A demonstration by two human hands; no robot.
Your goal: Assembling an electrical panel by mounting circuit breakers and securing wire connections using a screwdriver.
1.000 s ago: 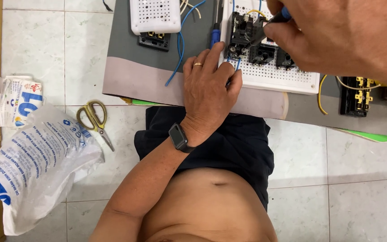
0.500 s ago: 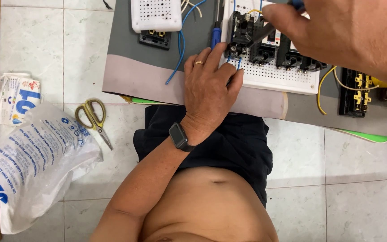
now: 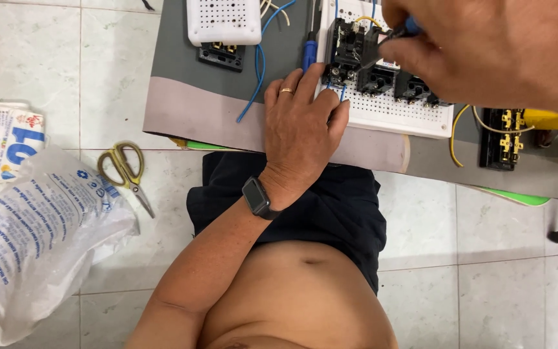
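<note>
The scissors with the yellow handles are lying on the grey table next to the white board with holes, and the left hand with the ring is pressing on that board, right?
Not quite. The scissors lie on the tiled floor, beside the plastic bag, not on the grey table. The head view shows this. The left hand with the ring does press on the white board with holes.

White perforated board [image 3: 395, 113] lies flat on the grey surface [image 3: 188, 77], a row of black switch modules [image 3: 382, 74] mounted along its far edge w/ short blue wires. Blue-handled tool [image 3: 392, 39] in my right grip – tip angled down onto a module.
</note>
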